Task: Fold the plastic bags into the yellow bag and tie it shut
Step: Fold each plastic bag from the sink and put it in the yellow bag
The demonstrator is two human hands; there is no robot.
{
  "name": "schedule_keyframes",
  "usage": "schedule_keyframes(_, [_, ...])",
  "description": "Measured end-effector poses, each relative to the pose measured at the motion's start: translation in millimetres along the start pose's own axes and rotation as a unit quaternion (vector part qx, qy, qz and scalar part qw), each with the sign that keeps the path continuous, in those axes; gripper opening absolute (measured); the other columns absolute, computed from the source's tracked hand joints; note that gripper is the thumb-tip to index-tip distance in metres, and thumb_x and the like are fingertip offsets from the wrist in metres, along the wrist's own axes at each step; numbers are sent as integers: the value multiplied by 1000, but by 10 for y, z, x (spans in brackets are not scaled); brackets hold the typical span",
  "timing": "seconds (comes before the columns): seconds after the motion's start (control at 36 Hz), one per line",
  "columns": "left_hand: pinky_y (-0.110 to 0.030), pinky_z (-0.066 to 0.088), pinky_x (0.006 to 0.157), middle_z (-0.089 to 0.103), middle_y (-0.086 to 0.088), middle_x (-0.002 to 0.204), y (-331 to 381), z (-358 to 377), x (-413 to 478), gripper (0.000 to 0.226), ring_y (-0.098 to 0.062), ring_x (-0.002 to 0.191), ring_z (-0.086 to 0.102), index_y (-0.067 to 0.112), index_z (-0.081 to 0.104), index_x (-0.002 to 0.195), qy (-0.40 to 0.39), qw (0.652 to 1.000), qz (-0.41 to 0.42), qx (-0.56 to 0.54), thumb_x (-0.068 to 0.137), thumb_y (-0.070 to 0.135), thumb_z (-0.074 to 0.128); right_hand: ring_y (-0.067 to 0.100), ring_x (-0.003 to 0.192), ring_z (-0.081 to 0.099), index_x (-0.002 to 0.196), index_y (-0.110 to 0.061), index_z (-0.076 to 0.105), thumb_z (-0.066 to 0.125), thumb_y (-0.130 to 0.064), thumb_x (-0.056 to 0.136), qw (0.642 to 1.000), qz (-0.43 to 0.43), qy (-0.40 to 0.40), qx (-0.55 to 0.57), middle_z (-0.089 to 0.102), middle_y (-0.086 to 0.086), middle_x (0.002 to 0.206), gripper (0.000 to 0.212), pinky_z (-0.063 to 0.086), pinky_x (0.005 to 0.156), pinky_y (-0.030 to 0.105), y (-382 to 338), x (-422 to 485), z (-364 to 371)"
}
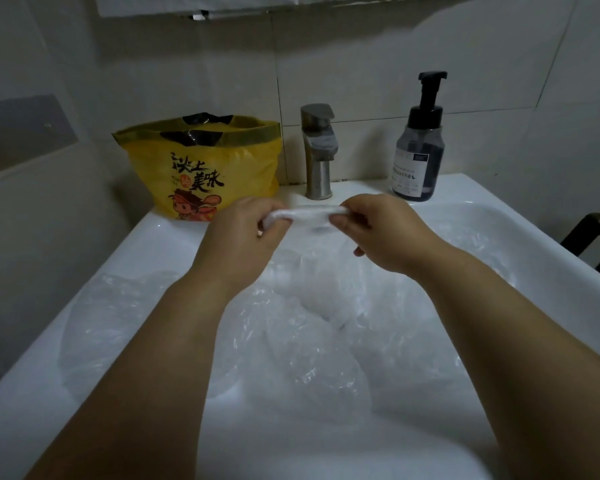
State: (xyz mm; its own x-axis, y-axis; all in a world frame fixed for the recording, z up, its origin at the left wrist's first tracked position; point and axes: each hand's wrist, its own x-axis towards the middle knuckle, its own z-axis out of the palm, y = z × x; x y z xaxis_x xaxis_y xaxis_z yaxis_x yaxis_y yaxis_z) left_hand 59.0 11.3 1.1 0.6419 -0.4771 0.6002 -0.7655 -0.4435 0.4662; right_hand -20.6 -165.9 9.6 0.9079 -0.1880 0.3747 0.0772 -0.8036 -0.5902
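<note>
A yellow bag (201, 168) with black lettering and a cartoon print stands open on the sink's back left corner, holding pale plastic inside. My left hand (243, 233) and my right hand (378, 230) pinch the two ends of a thin clear plastic bag (309, 214), rolled into a strip and stretched between them above the basin. The rest of that bag hangs down below my right hand. Several more crumpled clear plastic bags (291, 341) fill the basin under my forearms.
The white sink (499, 216) spans the view. A steel faucet (317, 150) stands at the back centre, just right of the yellow bag. A dark pump soap bottle (418, 147) sits at the back right. Tiled wall behind; a dark frame (593, 237) at the right edge.
</note>
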Motion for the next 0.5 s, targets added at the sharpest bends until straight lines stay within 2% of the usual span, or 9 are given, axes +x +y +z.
schedule_keyframes(0.11, [-41,50,71,63,-17,88,43,-35,4,13,-31,78,57,20,66,94,-62,987,-88,-118,97,27,55,15,81,62,99,-14,60,47,-30,99,999,12,7,48,56,-8,80,21,44,61,16,2,3,-11])
schedule_keyframes(0.14, [-39,53,73,63,-15,85,56,-40,9,12,-24,76,58,21,65,93,-63,978,-111,-164,98,25,54,14,78,61,101,-14,60,47,-30,99,996,29,1,88,56,-6,80,21,47,58,15,-6,8,-11])
schedule_keyframes(0.19, [-22,57,71,62,0,81,67,-41,26,14,-8,76,61,21,63,92,-69,952,-152,-255,99,19,51,13,72,58,101,-13,60,47,-27,100,980,66,-19,187,57,-1,82,19,51,57,13,-30,15,-18])
schedule_keyframes(0.25, [-17,55,67,61,2,78,72,-36,37,14,-3,70,61,17,62,92,-62,930,-181,-313,99,15,51,15,72,55,101,-10,61,48,-23,99,962,94,-42,254,59,6,87,19,56,64,22,-43,18,-25])
schedule_keyframes(0.28, [-17,54,66,60,1,76,77,-34,38,13,-2,66,60,14,62,91,-51,923,-190,-332,99,13,51,16,72,55,102,-9,62,48,-22,99,954,106,-57,276,60,7,88,19,56,65,25,-48,18,-30])
schedule_keyframes(0.39, [-15,52,61,53,1,63,74,-45,55,17,0,55,54,11,61,80,-10,894,-222,-388,96,13,55,17,70,55,101,-2,61,50,-20,98,921,142,-121,343,60,8,86,20,55,60,23,-69,-5,-54])
schedule_keyframes(0.5, [-15,53,60,53,5,58,48,-75,65,16,0,54,52,13,64,77,-19,880,-232,-413,93,12,60,16,68,57,105,-3,60,55,-15,95,904,164,-170,356,61,10,90,16,55,60,23,-78,-2,-61])
